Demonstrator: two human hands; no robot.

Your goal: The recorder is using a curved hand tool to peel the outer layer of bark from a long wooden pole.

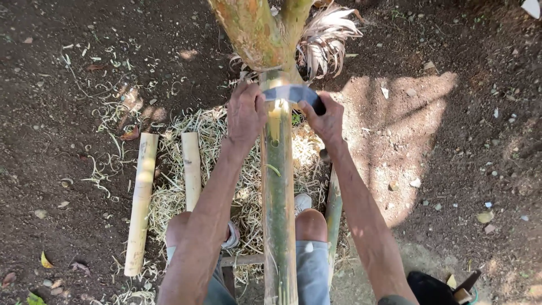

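Green bamboo pole [278, 186] is mid-scrape: our left hand [244, 116] and right hand [327, 120] each clench an end of the curved blade [291, 92] astride it; next, we judge, an even pull toward our knees.

Dappled sunlight, hard shadows on dark soil [73, 85], sharp focus throughout.

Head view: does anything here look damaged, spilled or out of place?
Nothing looks damaged. Pale straw-like shavings litter the dark soil under the upright green bamboo pole. Both hands, left and right, hold a curved grey metal blade across it.
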